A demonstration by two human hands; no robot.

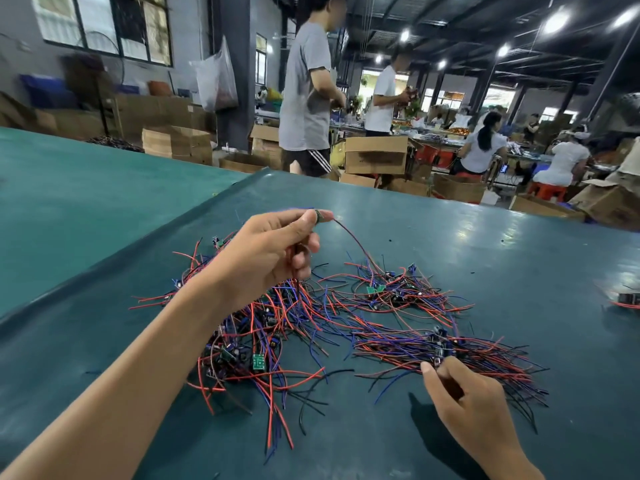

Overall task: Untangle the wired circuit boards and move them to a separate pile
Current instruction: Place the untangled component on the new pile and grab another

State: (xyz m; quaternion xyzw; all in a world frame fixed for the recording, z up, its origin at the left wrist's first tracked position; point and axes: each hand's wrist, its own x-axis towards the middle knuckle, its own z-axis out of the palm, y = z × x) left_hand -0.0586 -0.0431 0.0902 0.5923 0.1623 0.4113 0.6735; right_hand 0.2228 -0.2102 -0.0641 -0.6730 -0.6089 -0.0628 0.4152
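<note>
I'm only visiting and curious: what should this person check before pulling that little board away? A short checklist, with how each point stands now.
1. Left hand has the lifted board pinched: ok.
2. Its red wire is free of the tangled heap: not ok, it runs down into the heap.
3. Right hand grips the wire bundle: ok, fingertips pinch it.
4. Bare table to set the board on: ok.
5. Which pile is the destination: cannot tell; a small group lies at the right edge.
</note>
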